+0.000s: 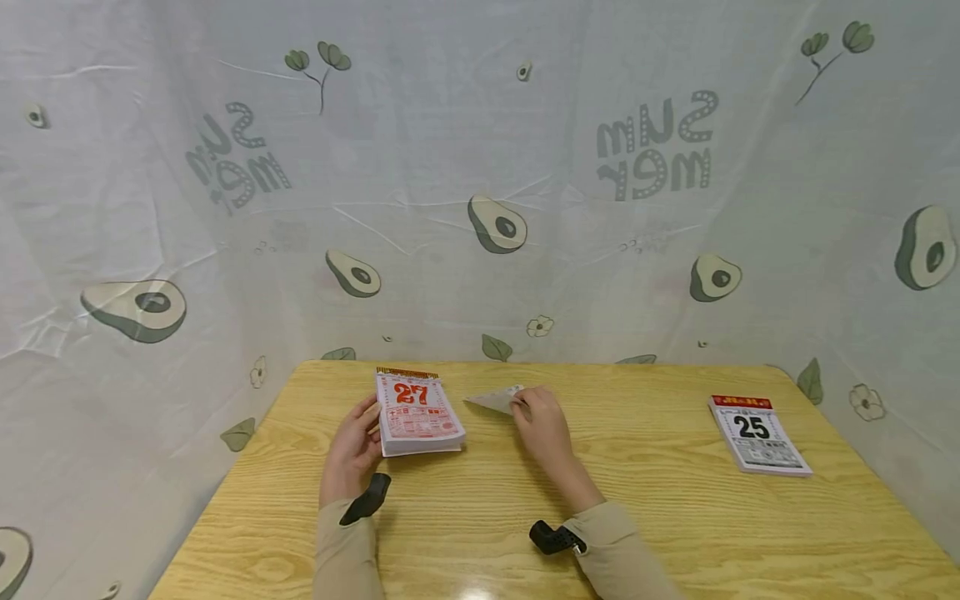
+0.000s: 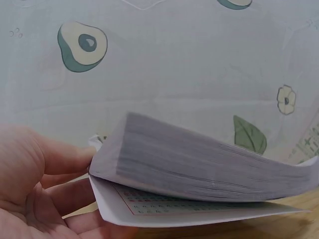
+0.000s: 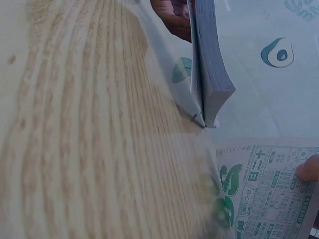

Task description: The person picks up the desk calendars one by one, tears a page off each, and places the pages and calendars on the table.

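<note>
My left hand (image 1: 354, 447) grips the left side of a thick tear-off calendar (image 1: 420, 408) whose top page reads a red 27. In the left wrist view, the thumb lies by the thick page block (image 2: 214, 167), and fingers reach under the printed bottom sheet (image 2: 164, 206). To the right of that calendar, my right hand (image 1: 545, 427) pinches a loose calendar page (image 1: 495, 401) by its right end. Green print shows on this page (image 3: 271, 186) in the right wrist view, where only a fingertip (image 3: 309, 169) of the right hand appears at the edge.
A second tear-off calendar (image 1: 761, 433), with a red header and a black 25, lies on the right side of the wood-grain table (image 1: 465, 521). Behind the table hangs a pale curtain (image 1: 427, 192) printed with avocados, and it also borders both sides.
</note>
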The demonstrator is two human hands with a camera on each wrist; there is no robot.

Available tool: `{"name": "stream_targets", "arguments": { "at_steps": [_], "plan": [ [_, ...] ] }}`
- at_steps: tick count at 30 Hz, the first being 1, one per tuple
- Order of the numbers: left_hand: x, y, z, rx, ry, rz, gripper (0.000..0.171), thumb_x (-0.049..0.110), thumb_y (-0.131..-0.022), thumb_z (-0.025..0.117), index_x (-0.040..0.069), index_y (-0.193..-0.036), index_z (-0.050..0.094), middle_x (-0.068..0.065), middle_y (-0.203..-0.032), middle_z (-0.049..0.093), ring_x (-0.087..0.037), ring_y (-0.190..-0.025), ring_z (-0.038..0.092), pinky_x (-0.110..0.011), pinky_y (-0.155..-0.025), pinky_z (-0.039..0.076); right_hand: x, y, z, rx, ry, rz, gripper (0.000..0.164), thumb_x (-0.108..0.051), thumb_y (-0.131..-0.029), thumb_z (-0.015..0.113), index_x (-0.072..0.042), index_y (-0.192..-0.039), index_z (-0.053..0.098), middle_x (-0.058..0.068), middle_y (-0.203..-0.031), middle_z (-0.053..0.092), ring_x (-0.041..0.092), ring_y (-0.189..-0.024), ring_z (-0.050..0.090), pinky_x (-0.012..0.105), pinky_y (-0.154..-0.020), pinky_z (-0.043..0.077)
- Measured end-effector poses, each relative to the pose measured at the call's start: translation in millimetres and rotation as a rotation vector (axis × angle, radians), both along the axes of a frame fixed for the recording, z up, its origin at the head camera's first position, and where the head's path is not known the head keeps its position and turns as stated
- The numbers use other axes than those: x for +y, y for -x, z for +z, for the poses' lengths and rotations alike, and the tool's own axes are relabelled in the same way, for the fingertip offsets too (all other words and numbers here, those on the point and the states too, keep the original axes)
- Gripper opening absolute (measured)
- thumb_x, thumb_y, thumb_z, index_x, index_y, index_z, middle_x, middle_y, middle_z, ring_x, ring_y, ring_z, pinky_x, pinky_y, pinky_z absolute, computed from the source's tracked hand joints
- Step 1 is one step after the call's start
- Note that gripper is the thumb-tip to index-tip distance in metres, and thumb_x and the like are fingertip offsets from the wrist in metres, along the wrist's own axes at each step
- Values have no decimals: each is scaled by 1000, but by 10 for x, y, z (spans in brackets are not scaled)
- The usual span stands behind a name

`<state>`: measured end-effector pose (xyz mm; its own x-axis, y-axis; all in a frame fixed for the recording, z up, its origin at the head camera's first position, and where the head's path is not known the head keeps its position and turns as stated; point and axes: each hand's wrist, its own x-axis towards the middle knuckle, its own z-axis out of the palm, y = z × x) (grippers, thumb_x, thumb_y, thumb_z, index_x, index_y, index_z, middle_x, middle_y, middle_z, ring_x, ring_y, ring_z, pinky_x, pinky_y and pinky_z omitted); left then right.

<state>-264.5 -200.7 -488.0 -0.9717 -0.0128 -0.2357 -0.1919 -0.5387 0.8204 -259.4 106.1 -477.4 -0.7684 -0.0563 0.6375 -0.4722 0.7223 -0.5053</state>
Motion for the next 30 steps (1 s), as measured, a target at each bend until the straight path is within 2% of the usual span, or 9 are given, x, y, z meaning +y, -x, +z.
{"name": "stream_targets", "arguments": {
  "at_steps": [5,9,13,21,26,30],
  "plan": [
    [-50,-3,-3,-16,21,3,33,15,-104,44,13,-137,38,5,-94,68,-9,-73,66,-24,-66,53,-77,-42,-12,-46,-19,26,5,-9,-89,69,-5,-88,69,8,-88,67,24,-85,63,37,-75,55],
    [-77,-2,-11,-58,62,1,27,19,-104,47,13,-130,43,6,-94,68,-10,-78,68,-27,-70,55,-106,-68,-11,-75,-42,23,5,-10,-89,69,-5,-88,70,8,-88,68,24,-85,63,37,-75,54],
    [-79,3,-1,-82,105,-17,31,23,-104,45,12,-133,42,6,-95,67,-10,-80,67,-29,-71,54,-112,-71,-17,-84,-63,11,5,-10,-88,70,-5,-88,71,7,-88,68,23,-85,63,37,-75,54],
    [-128,17,60,-87,231,-45,34,23,-105,42,8,-135,41,6,-95,67,-11,-81,66,-30,-72,55,-179,-86,-62,-85,-140,38,7,-13,-89,71,-7,-86,72,5,-86,68,20,-80,63,33,-71,54],
    [-185,21,109,-87,307,-88,41,26,-105,42,5,-140,38,2,-103,65,-11,-85,66,-29,-74,55,-242,-120,-80,-119,-196,60,6,-14,-88,71,-10,-84,73,3,-83,68,18,-77,62,30,-68,52],
    [-247,63,146,-71,387,-128,47,27,-106,41,0,-144,34,0,-105,64,-11,-87,66,-29,-75,55,-292,-131,-80,-157,-240,70,7,-15,-90,69,-10,-87,74,4,-85,69,20,-79,63,33,-70,52]
  ]
}}
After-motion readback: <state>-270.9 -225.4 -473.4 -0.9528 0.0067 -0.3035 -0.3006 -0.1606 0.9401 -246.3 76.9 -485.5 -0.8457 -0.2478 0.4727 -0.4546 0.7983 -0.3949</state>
